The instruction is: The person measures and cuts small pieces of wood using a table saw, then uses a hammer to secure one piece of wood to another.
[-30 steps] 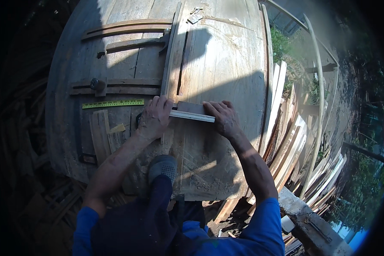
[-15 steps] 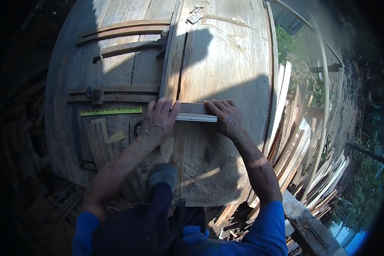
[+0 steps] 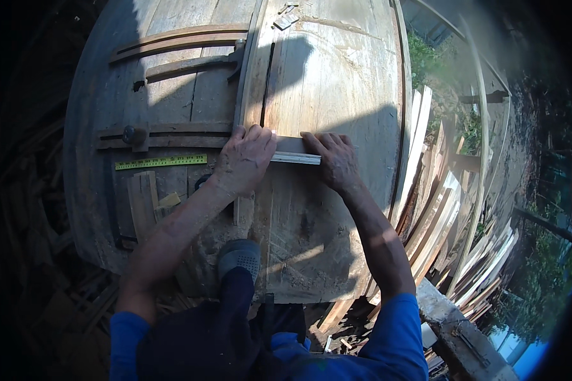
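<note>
A short piece of wood (image 3: 297,157) with a pale near edge lies crosswise on the wooden tabletop (image 3: 349,209). My left hand (image 3: 245,159) is closed over its left end, close beside the long wooden strip (image 3: 248,70) fixed along the table. My right hand (image 3: 337,160) grips the other end, thumb on top and fingers curled over the far side. Just beyond the piece, a narrow dark slot (image 3: 269,79) runs away from me through the table. My hands hide both ends of the wood.
Left of my left hand lies a yellow measuring strip (image 3: 161,162). Beyond it are a slotted rail with a knob (image 3: 133,134) and a hammer (image 3: 190,67). My shoe (image 3: 239,259) rests on the table's near part. Stacked wood strips (image 3: 435,216) stand along the right side.
Both hands have slid the piece of wood a little farther from me, toward the slot. The left hand's fingers now reach farther over it. The view has shifted slightly.
</note>
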Motion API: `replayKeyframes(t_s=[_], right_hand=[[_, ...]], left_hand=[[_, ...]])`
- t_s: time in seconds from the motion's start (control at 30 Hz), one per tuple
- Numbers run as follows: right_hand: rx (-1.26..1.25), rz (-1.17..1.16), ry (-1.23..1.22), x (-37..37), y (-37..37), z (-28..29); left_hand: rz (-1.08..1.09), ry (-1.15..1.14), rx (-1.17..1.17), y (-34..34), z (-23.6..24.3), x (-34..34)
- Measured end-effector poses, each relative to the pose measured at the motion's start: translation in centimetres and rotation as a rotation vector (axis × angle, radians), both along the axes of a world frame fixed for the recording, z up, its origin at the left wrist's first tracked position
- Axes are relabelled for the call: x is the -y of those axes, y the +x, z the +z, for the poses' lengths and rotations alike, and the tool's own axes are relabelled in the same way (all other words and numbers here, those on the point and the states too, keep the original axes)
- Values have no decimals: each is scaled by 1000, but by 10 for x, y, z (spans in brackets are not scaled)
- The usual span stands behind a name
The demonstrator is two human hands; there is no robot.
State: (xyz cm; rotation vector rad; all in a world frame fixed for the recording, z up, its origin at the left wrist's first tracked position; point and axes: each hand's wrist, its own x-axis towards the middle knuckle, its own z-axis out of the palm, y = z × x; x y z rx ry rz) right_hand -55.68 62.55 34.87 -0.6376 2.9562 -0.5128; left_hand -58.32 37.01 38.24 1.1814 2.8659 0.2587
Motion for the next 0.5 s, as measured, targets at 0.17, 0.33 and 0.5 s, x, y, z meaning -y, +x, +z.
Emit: replayKeyframes(t_s=[0.17, 0.33, 0.5], right_hand=[[-94, 3, -55, 0, -8, -10], [-149, 26, -92, -6, -16, -11], [-149, 35, -62, -8, -29, -23]], left_hand=[[0, -4, -14, -4, 2, 4], [66, -8, 148, -11, 2, 17], [153, 41, 155, -11, -1, 23]])
